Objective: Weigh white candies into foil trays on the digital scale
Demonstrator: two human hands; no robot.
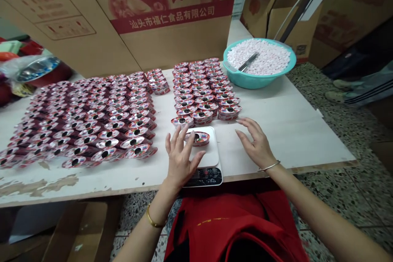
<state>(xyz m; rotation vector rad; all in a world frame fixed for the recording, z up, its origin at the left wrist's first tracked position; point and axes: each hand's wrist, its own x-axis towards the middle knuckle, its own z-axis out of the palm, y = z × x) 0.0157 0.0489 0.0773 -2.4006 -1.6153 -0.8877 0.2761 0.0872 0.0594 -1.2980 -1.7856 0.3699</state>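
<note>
Scale (213,153) lies just in front of me in the head view, with one oval pack (201,138) on its white plate. My left hand (181,155) is open at the scale's nine o'clock, fingers spread and covering the pack's left end; I cannot tell whether they touch it. If they press, the weight could read wrong, and my thumb side hides part of the panel. My right hand (256,143) is open and empty at three o'clock; whether it rests on the table (285,118) I cannot tell.

Rows of packs (199,93) stand at twelve o'clock, the front ones just beyond the plate. A push forward could tip them, or leave one leaning on the plate and spoil the reading. The bigger block of packs (95,115) at ten o'clock is set close, so one bump might topple several. The scale sits at the table's near edge, by my red clothes (230,213); leaning in could nudge it. At one o'clock, the bowl (254,80) is heaped with pale pieces (270,55), which a knock might spill.
</note>
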